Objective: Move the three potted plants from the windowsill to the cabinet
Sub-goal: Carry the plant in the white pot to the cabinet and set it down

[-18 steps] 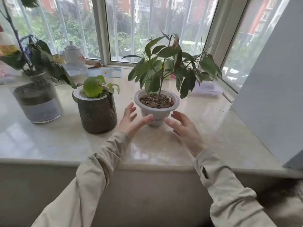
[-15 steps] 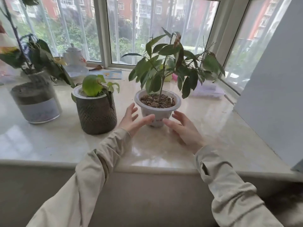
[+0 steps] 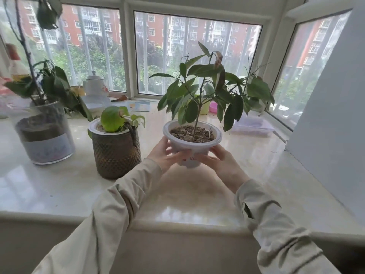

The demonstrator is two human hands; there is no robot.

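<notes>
White pot over sill, gripped by left hand, right hand; brown pot beside.

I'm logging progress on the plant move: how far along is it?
Done: nothing visible; all three plants are at the windowsill. In hand: left hand and right hand grip the white pot, apparently raised just off it. Left: the brown textured pot and the glass jar plant stand there, untouched.
</notes>
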